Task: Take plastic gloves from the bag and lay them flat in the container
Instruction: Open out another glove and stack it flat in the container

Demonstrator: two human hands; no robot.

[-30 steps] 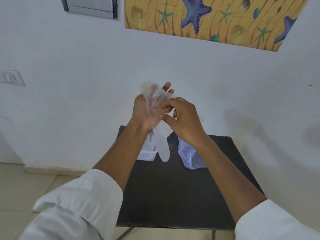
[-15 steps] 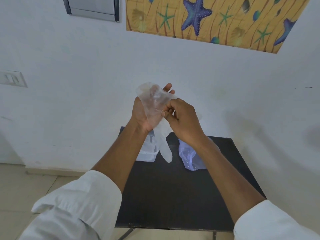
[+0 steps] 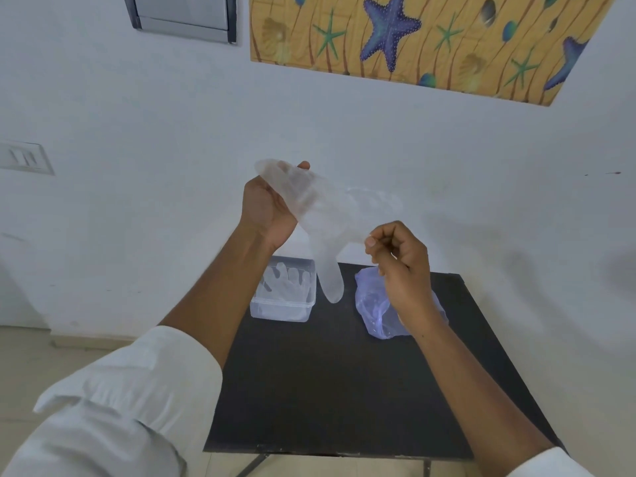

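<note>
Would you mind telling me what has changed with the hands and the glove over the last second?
The right hand has moved rightward and down, away from the left hand, pulling the plastic glove out wider between them. Both hands still grip it above the table. The container, with gloves already inside, and the bag have not moved.

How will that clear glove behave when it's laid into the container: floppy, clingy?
Likely very floppy: the plastic glove sags between the left hand and right hand, one finger dangling straight down. Probably very light, thin enough to see through, so it may drift or fold. It might need smoothing to lie flat like those already in the container.
</note>
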